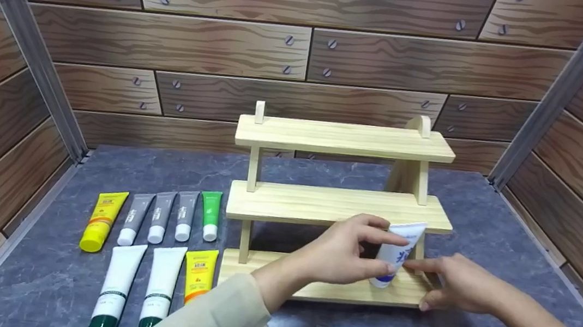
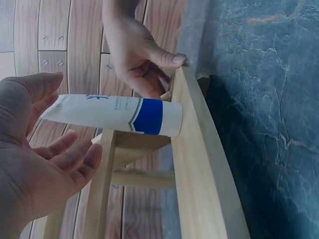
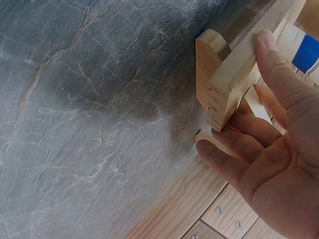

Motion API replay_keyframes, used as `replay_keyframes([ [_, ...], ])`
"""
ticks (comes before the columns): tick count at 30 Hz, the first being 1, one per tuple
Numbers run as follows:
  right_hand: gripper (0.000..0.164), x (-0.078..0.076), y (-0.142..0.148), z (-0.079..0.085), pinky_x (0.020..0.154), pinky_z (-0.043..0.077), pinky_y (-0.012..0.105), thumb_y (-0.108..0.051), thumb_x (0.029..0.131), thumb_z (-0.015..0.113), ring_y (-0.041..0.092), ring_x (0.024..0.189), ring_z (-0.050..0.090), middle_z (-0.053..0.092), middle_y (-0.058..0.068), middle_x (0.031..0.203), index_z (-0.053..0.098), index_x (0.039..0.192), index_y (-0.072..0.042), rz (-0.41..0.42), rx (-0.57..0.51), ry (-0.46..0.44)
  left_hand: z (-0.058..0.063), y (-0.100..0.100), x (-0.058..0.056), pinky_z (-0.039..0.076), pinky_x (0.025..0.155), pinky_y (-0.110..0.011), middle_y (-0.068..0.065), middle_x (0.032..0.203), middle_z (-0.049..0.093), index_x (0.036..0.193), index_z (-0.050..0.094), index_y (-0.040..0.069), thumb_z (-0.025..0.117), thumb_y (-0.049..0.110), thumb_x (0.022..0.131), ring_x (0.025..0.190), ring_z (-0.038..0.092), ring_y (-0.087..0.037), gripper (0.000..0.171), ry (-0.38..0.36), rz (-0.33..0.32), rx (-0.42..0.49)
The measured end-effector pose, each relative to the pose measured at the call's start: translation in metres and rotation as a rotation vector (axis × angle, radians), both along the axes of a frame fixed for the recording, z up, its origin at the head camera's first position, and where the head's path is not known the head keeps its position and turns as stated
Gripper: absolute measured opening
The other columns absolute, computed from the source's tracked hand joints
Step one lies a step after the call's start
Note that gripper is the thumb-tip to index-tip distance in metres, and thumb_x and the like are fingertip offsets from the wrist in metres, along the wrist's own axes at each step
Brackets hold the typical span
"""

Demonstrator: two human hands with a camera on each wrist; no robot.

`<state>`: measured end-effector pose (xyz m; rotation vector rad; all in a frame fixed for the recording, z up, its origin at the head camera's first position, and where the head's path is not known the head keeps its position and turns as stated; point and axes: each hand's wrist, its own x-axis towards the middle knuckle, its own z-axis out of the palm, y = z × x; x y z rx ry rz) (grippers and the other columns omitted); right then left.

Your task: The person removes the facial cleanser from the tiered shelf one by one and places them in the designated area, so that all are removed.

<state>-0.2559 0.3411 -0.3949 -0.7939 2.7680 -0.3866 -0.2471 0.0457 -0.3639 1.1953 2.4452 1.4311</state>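
A white squeeze tube with a blue band [image 1: 397,255] stands on its cap, slightly tilted, on the bottom shelf of a three-tier wooden display rack [image 1: 338,207]. My left hand [image 1: 345,249] is around the tube. In the left wrist view, its thumb and fingers are spread apart on either side of the tube [image 2: 114,114], with gaps between. My right hand [image 1: 467,285] holds the right end of the bottom shelf. Its thumb presses the shelf's front edge [image 3: 244,67] while other fingers curl behind the end. The index finger points toward the tube's base.
Left of the rack, tubes lie in two rows on the dark marbled table [image 1: 57,290]: yellow tubes [image 1: 103,221], several grey ones [image 1: 160,217], a green one [image 1: 211,216], and white ones with dark green caps [image 1: 115,286]. Wood-patterned walls [image 1: 304,55] enclose the table.
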Motion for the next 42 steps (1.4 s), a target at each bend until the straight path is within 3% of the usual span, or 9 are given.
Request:
replay_keyframes([
  [4, 0.077, -0.001, -0.001, 0.001, 0.071, 0.048, 0.039, -0.042, 0.075, 0.094, 0.011, 0.076, 0.052, 0.061, -0.010, 0.088, 0.069, 0.142, -0.013, 0.008, -0.003, 0.004, -0.003, 0.005, -0.002, 0.052, 0.084, -0.021, -0.004, 0.142, 0.061, 0.134, 0.077, 0.022, 0.082, 0.018, 0.093, 0.112, 0.058, -0.008, 0.042, -0.001, 0.013, -0.003],
  [6, 0.077, -0.001, -0.001, 0.001, 0.080, 0.052, 0.051, -0.043, 0.075, 0.094, 0.012, 0.081, 0.056, 0.069, -0.006, 0.096, 0.070, 0.142, -0.013, 0.013, 0.002, 0.012, -0.004, 0.008, -0.003, 0.052, 0.085, -0.019, -0.004, 0.141, 0.062, 0.134, 0.077, 0.022, 0.082, 0.018, 0.094, 0.111, 0.058, -0.007, 0.041, -0.009, 0.015, -0.005],
  [8, 0.077, -0.002, -0.001, 0.002, 0.080, 0.052, 0.053, -0.043, 0.075, 0.094, 0.012, 0.081, 0.056, 0.072, -0.004, 0.102, 0.070, 0.141, -0.013, 0.016, 0.003, 0.011, -0.004, 0.010, -0.004, 0.052, 0.083, -0.019, -0.003, 0.138, 0.063, 0.134, 0.077, 0.022, 0.081, 0.017, 0.094, 0.108, 0.059, -0.007, 0.040, -0.019, 0.011, -0.004],
  [13, 0.078, -0.003, -0.001, 0.002, 0.068, 0.048, 0.036, -0.043, 0.076, 0.094, 0.010, 0.078, 0.053, 0.070, -0.005, 0.100, 0.069, 0.142, -0.011, 0.034, -0.008, 0.015, -0.004, 0.014, -0.004, 0.051, 0.074, -0.016, 0.003, 0.123, 0.068, 0.134, 0.076, 0.019, 0.079, 0.014, 0.097, 0.095, 0.060, -0.007, 0.038, -0.030, 0.000, 0.013],
  [20, 0.078, -0.002, 0.000, 0.002, 0.068, 0.046, 0.034, -0.045, 0.075, 0.093, 0.010, 0.076, 0.051, 0.072, -0.003, 0.105, 0.069, 0.142, -0.013, 0.031, -0.002, 0.028, -0.010, 0.016, -0.004, 0.052, 0.069, -0.016, 0.008, 0.108, 0.070, 0.126, 0.081, 0.017, 0.078, 0.006, 0.096, 0.085, 0.058, -0.003, 0.032, -0.058, 0.031, 0.094],
  [26, 0.078, -0.001, -0.001, 0.002, 0.067, 0.045, 0.034, -0.042, 0.074, 0.094, 0.010, 0.072, 0.049, 0.066, -0.008, 0.092, 0.069, 0.142, -0.013, 0.020, -0.002, 0.031, -0.013, 0.013, -0.002, 0.055, 0.073, -0.016, 0.004, 0.102, 0.074, 0.116, 0.084, 0.012, 0.074, -0.006, 0.094, 0.084, 0.059, 0.003, 0.030, -0.043, 0.050, 0.166],
  [31, 0.080, 0.000, -0.001, 0.002, 0.068, 0.049, 0.036, -0.041, 0.073, 0.095, 0.012, 0.075, 0.054, 0.072, 0.000, 0.100, 0.068, 0.144, -0.015, -0.003, 0.003, 0.032, -0.010, -0.002, 0.001, 0.056, 0.076, -0.018, 0.002, 0.102, 0.077, 0.117, 0.083, 0.010, 0.074, -0.005, 0.094, 0.083, 0.060, 0.003, 0.029, -0.041, 0.035, 0.157],
  [38, 0.081, 0.001, -0.002, 0.000, 0.081, 0.055, 0.055, -0.042, 0.071, 0.095, 0.020, 0.087, 0.061, 0.075, 0.007, 0.108, 0.068, 0.144, -0.018, -0.034, 0.022, 0.042, -0.008, -0.041, 0.009, 0.058, 0.084, -0.023, -0.005, 0.113, 0.078, 0.119, 0.081, 0.009, 0.076, -0.003, 0.094, 0.094, 0.070, -0.007, 0.028, -0.133, 0.065, 0.158],
  [42, 0.081, 0.003, -0.001, -0.001, 0.090, 0.051, 0.068, -0.043, 0.071, 0.094, 0.031, 0.097, 0.067, 0.075, 0.017, 0.119, 0.068, 0.144, -0.018, -0.024, 0.026, 0.056, -0.007, -0.071, 0.014, 0.059, 0.088, -0.027, -0.010, 0.118, 0.077, 0.122, 0.079, 0.008, 0.075, -0.001, 0.095, 0.100, 0.073, -0.012, 0.029, -0.169, 0.080, 0.179],
])
